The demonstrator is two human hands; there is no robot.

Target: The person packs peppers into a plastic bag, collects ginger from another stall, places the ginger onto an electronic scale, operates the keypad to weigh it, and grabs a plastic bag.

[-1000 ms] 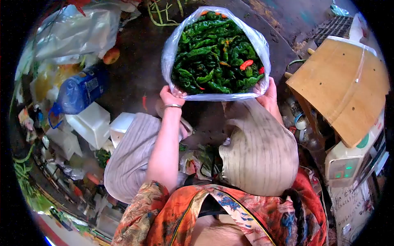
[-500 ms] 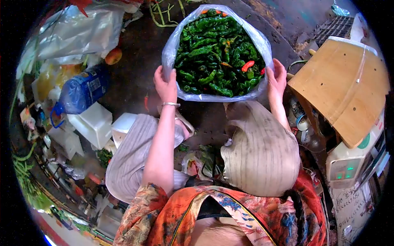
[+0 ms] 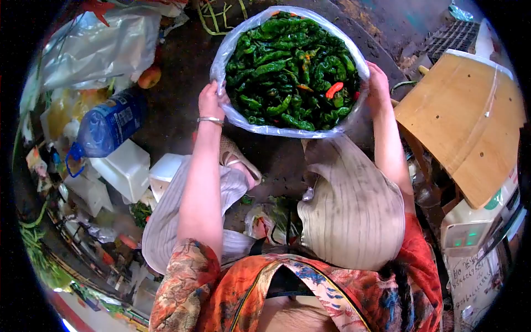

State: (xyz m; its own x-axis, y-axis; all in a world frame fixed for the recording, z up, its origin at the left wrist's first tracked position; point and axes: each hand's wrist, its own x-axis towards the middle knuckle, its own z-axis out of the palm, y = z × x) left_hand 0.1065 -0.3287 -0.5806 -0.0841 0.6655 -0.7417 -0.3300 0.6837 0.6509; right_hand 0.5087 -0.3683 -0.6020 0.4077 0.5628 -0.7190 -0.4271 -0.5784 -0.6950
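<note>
Left hand (image 3: 211,102) pulled bag (image 3: 293,131) wider; bottle label (image 3: 124,114) illegible.

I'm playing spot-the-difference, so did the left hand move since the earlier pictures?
Yes. The left hand has moved left and forward, nearer the blue bottle, which stays put.

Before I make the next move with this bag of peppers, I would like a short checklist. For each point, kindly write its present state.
1. Left hand on the left rim of the bag: ok.
2. Right hand on the right rim: ok.
3. Bag mouth spread open: ok.
4. Peppers within the rim, none seen spilling: ok.
5. Underside of the bag supported and untorn: cannot tell, it is hidden.
6. Blue-labelled bottle, on the left, apart from the bag: ok.
</note>
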